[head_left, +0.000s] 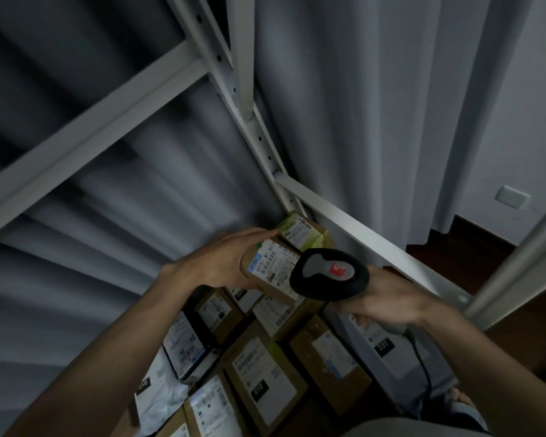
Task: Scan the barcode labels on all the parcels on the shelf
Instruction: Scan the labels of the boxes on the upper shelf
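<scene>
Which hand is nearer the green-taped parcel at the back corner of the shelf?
Left. The left hand holds a brown parcel with its fingertips almost at the green-taped parcel. The right hand grips the scanner lower down, to that parcel's right.

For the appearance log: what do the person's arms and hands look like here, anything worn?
Both forearms are bare up to the frame edge, no sleeves showing. The left hand and right hand wear no gloves; no rings, watch or wristband are visible. The picture is dim, so finer marks cannot be told.
</scene>
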